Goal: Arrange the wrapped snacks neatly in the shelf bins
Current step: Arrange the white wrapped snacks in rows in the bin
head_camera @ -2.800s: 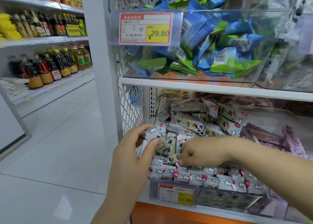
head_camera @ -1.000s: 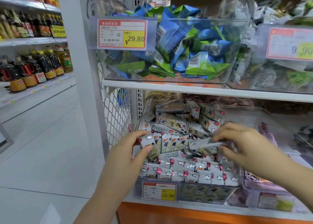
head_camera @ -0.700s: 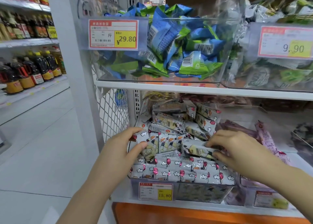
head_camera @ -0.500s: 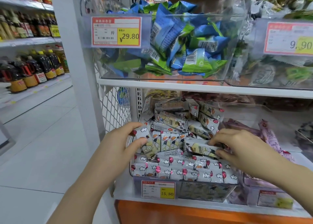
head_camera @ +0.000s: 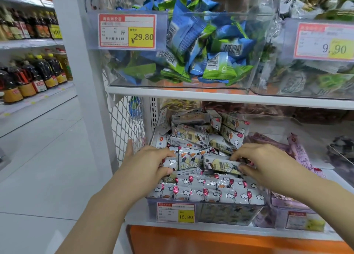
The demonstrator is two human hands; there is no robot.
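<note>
Snacks [head_camera: 191, 160] partly covered, left hand [head_camera: 145, 167], right hand [head_camera: 268, 163]

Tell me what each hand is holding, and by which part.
The right hand pinches a crosswise snack by its right end. The left hand pinches the leftmost upright snack by its left side.

One left hand [head_camera: 147, 169], one right hand [head_camera: 268, 165], two held snacks [head_camera: 220, 164], four price tags [head_camera: 126, 31].
</note>
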